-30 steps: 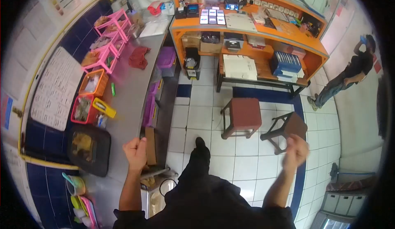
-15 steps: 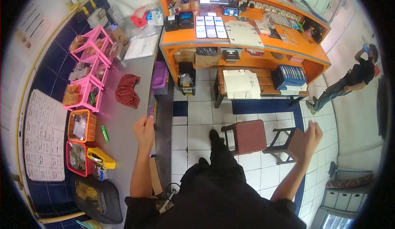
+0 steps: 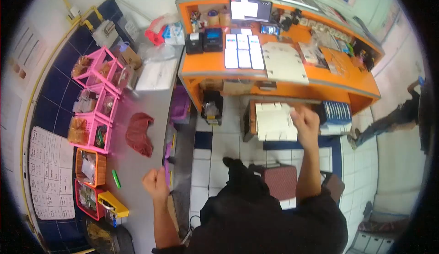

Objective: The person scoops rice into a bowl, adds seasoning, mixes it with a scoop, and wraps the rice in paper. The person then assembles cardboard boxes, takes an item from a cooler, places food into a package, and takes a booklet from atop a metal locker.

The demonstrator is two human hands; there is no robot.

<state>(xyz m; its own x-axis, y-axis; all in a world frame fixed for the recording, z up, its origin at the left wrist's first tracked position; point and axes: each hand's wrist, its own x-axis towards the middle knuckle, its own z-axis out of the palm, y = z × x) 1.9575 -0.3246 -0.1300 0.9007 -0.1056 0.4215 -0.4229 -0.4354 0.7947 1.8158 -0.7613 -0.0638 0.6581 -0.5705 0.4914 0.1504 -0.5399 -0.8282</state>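
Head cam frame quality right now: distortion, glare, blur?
Head view: fisheye, black corners, the person at the right edge drawn aslant; head view: phone screens glare near white, pink racks tint the steel counter beside them; head view: left hand and right hand look slightly soft, possibly motion blur.

The desk (image 3: pixel 201 62) is orange. Left of it, the cloth (image 3: pixel 138 133) is dark red and the rack (image 3: pixel 96 121) pink; in front, the folder (image 3: pixel 276 122) is cream, the stool (image 3: pixel 280 183) reddish brown, the floor (image 3: pixel 203 160) white and dark blue.
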